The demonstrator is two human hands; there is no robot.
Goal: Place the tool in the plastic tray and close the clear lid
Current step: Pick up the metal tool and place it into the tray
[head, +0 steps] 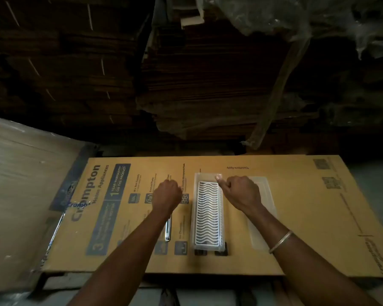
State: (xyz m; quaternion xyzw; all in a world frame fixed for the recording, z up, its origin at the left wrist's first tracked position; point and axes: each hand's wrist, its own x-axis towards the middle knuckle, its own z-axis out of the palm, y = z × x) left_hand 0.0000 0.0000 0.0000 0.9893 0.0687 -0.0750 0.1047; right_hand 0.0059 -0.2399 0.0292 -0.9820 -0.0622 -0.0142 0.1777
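Note:
The clear plastic tray (208, 245) with a white wavy insert lies lengthwise on a printed cardboard box (296, 217). Its clear lid (261, 237) lies open and flat to the right of it, partly under my right forearm. My right hand (242, 193) is curled at the tray's far right corner, thumb on the rim. My left hand (166, 194) is a fist left of the tray. A shiny metal tool (168, 231) sticks out toward me from under that wrist, and the fist seems closed on its far end.
The flat box is the work surface, its near edge just below my forearms. A plastic-wrapped sheet (20, 195) lies at the left. Dark stacks of flattened cardboard (208, 85) rise right behind the box.

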